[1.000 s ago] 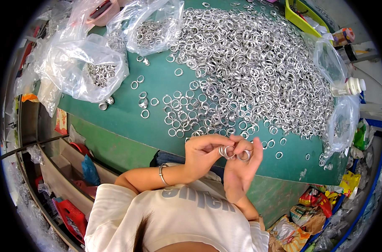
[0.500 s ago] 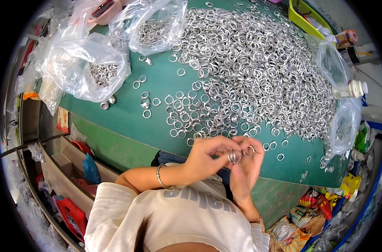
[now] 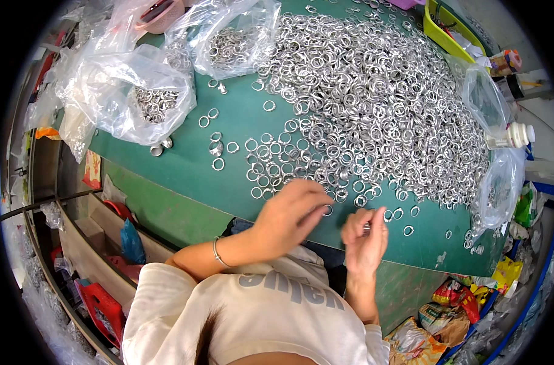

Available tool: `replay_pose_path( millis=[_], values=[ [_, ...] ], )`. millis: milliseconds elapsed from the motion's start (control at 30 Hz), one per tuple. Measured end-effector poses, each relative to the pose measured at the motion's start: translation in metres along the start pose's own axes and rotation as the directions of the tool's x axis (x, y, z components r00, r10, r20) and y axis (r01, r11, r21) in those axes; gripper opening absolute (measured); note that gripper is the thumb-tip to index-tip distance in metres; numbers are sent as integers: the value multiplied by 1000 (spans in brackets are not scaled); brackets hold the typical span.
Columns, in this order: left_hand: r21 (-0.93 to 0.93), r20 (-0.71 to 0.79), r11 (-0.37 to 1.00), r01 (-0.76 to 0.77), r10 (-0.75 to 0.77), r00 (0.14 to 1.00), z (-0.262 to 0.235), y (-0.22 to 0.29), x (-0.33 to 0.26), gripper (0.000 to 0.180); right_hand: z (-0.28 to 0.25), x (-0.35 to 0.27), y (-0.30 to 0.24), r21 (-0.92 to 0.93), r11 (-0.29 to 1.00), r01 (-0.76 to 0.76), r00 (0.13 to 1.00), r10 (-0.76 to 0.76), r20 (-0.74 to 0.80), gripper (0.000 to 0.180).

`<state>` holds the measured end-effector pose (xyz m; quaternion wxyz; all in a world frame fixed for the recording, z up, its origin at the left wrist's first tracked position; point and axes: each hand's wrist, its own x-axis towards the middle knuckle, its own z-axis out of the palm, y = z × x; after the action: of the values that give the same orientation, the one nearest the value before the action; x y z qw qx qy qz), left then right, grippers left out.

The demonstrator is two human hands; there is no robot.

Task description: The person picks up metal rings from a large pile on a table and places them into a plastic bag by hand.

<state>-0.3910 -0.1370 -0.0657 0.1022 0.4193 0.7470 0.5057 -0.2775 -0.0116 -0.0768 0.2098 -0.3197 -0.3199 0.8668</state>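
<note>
Silver metal rings lie in a large heap across the green table. A looser group of rings has spread out on its near left side. My left hand, blurred by motion, hovers at the near edge of that group with fingers bent. One ring shows right at its fingertips; whether it is gripped or lies behind them, I cannot tell. To its right, my right hand is closed with the fingers curled upward. Part of a ring shows between its fingers.
Clear plastic bags holding rings stand at the back left, beside a pink basket. A yellow-green basket is at the back right. Near the right edge lie a white-capped bottle and a plastic bag. Wooden drawers are at lower left.
My hands were together over rings and are now apart. The left hand has moved up and left toward the loose rings; the right has turned and closed around a ring.
</note>
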Motion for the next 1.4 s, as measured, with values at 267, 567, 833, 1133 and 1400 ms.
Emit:
replay_pose_path(
  millis=[267,567,833,1133,1400],
  values=[
    [342,9,939,27,-32,999,12,-27,14,31,12,27,8,-868,-30,495,775,-436,457,16],
    [207,-99,978,-8,29,995,9,-33,11,18,-4,22,-13,-930,-13,367,870,-350,348,8],
    [-730,396,378,569,-444,804,-18,-41,32,37,13,40,-19,-917,-52,395,815,-441,376,15],
    [45,108,981,189,-193,975,-6,-41,63,22,25,69,-11,-890,-180,418,781,-430,453,8],
    [353,174,935,-3,-63,983,-2,-51,79,22,38,73,-2,-853,-354,383,793,-348,500,7]
  ],
)
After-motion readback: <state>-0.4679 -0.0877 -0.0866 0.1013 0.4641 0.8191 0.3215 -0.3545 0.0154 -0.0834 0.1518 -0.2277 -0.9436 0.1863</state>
